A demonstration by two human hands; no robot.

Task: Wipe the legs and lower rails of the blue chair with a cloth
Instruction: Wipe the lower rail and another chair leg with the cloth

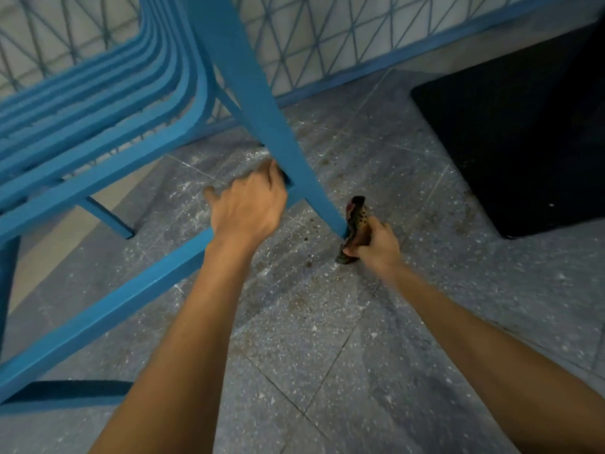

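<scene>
The fingers [274,172] of my left hand [247,208] are curling over the top of the lower rail [108,311] of the blue chair [98,103], right where that rail is meeting the leg [252,103]. Their tips are going down behind the rail, so I cannot see how far round they are reaching; my thumb is sticking out to the left, away from the rail.

My right hand [376,245] is gripping a bunched cloth [358,217], brown with dark spots, the thumb lying across its lower part and the other fingers wrapping round behind, hidden from me. The cloth is pressing against the right side of the leg at its very foot, and it is covering part of that foot, so I cannot tell whether the foot is touching the floor [327,339].

The leg is slanting up and to the left, running out of the top of the view. The seat slats are blurring together at upper left, and the chair's left side is being cut off by the edge. The speckled grey tiles are showing brownish stains near the cloth. A black shape [523,142] is sitting well apart on the right, too dark to make out. A wall [327,37] with a blue triangle pattern is standing behind.
</scene>
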